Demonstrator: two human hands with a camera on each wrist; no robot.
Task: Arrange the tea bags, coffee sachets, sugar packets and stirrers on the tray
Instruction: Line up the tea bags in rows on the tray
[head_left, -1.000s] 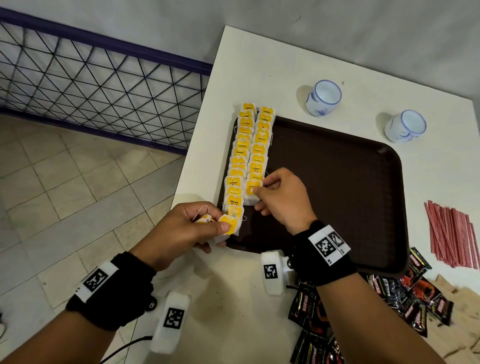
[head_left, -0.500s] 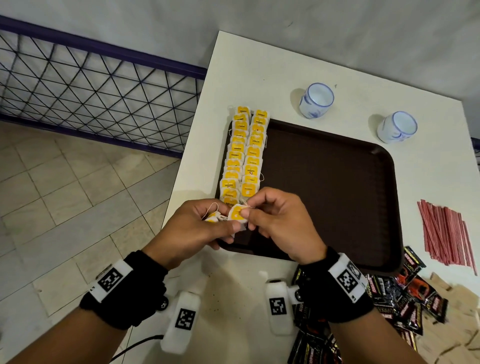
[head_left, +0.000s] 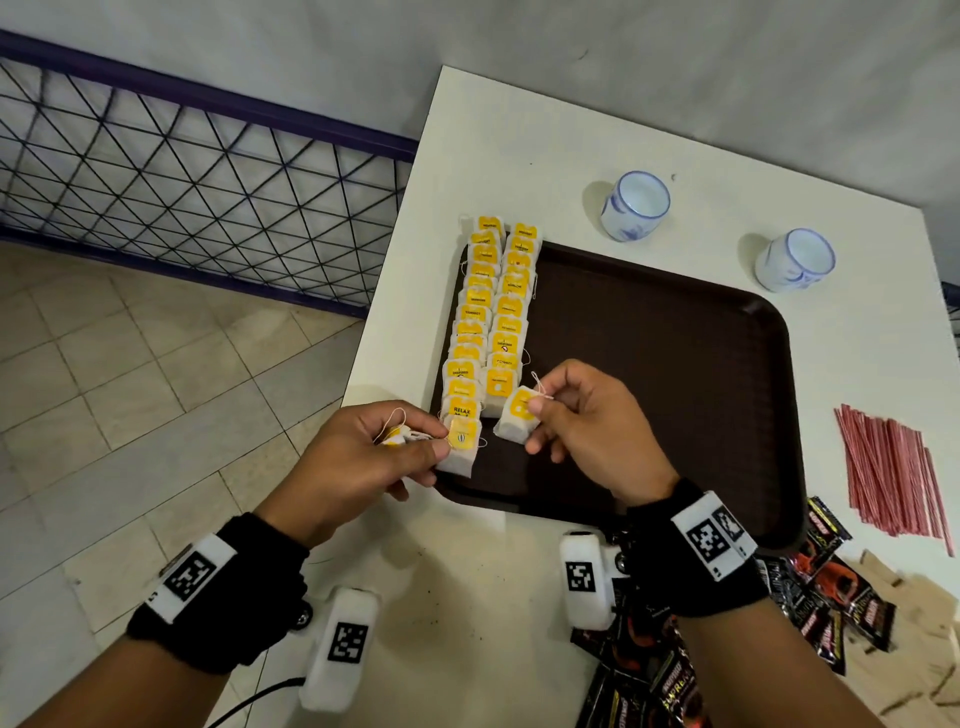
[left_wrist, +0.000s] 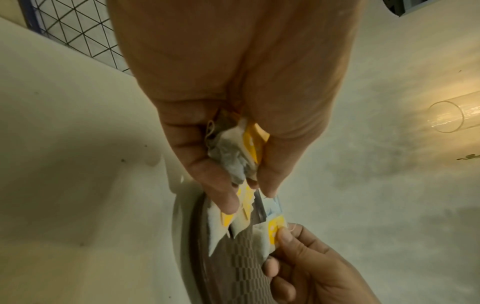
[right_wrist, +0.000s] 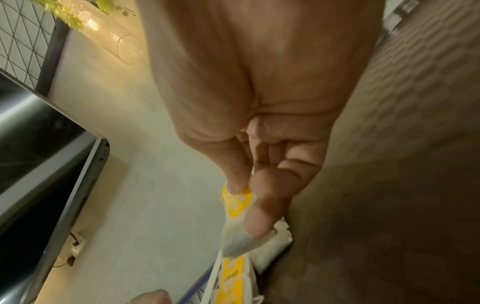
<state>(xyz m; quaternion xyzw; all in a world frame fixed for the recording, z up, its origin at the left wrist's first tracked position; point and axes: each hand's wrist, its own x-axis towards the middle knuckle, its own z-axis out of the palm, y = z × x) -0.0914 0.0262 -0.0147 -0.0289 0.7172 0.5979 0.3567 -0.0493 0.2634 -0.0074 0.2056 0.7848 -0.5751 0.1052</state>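
Looking down from the head view, the right hand pinches one tea bag by its yellow tag, just off the near end of the second row along the tray's left edge. The left hand grips a small bunch of spare bags at the tray's near-left corner. To my eye the bag should go down overlapping the last one, tag up, string tucked, square with the row.

From the left wrist, the fingers curl round crumpled bags; a loose hold would spare the paper.

From the right wrist, thumb and fingers clamp tag and pouch together.

Coffee sachets, stirrers and brown packets wait on the counter by the tray's near-right corner.
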